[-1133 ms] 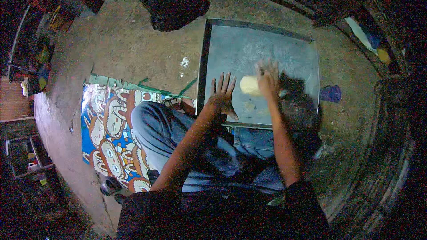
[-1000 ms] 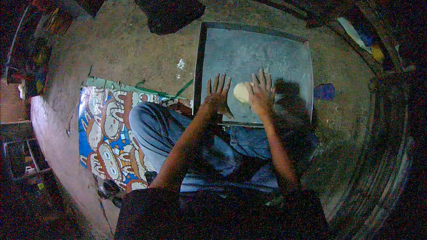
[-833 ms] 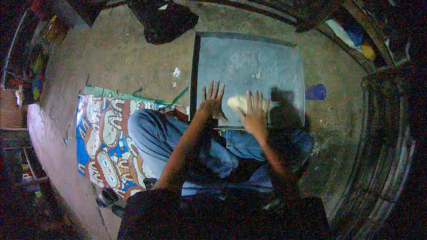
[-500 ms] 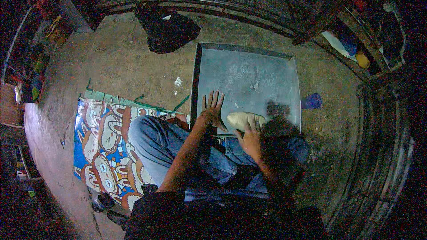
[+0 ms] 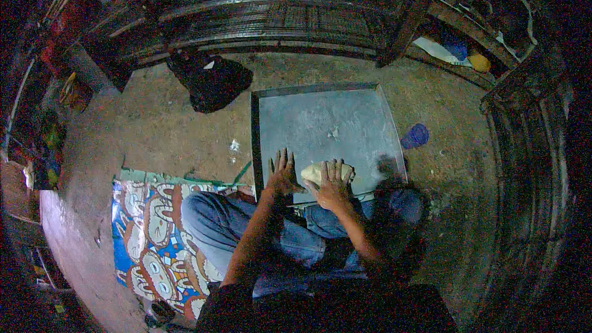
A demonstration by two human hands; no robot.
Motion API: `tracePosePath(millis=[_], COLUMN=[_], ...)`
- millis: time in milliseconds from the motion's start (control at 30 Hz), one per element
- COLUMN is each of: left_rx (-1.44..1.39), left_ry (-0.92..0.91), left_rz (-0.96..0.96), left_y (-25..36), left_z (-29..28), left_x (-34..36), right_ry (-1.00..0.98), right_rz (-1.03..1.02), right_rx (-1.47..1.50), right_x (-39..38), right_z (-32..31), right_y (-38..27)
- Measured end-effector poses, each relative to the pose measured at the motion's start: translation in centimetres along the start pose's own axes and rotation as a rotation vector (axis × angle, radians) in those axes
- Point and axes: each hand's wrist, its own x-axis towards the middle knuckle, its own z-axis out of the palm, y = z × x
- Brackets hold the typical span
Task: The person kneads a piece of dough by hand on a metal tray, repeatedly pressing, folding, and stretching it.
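A pale lump of dough (image 5: 312, 172) lies on the near part of a shallow grey tray (image 5: 320, 117) with raised sides. My right hand (image 5: 331, 192) lies over the dough, its fingers reaching across to the far side and the thumb at the near left. Part of the lump is hidden beneath that hand. Just to the left, my left hand (image 5: 283, 176) is open, fingers spread over the tray near its left wall. It is apart from the dough.
Right of the tray is a purple-blue cup (image 5: 415, 136). A black plastic bag (image 5: 216, 85) sits beyond the tray's far left corner. At left lies a colourful cartoon-printed sheet (image 5: 151, 228), partly under my crossed legs (image 5: 216, 216) in jeans. Slatted wooden walls (image 5: 246, 15) border the concrete floor.
My view has tilted, so the tray sits lower. My right hand has shifted left and farther over the dough, covering more of it. The left hand stays spread beside it.
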Motion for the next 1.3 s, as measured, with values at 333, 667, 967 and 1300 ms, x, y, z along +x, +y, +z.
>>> tracePosePath(millis=[333, 667, 967, 1300], left_rx=[-0.359, -0.445, -0.287, -0.440], left_ry=[-0.050, 0.057, -0.033, 0.076], left_rz=[0.264, 0.431, 0.358, 0.298], left_y=[9.8, 8.9, 8.4, 8.5], left_z=[-5.8, -2.2, -3.9, -1.1], left_x=[-7.5, -6.9, -7.5, -8.2], right_ry=[-0.097, -0.019, 0.031, -0.010], right_rz=[0.097, 0.067, -0.012, 0.212], right_rx=[-0.003, 0.430, 0.083, 0.010], right_x=[6.1, 7.0, 2.2, 12.1], right_z=[2.1, 0.0, 0.0, 4.8], right_y=[2.3, 5.2, 0.7, 2.1])
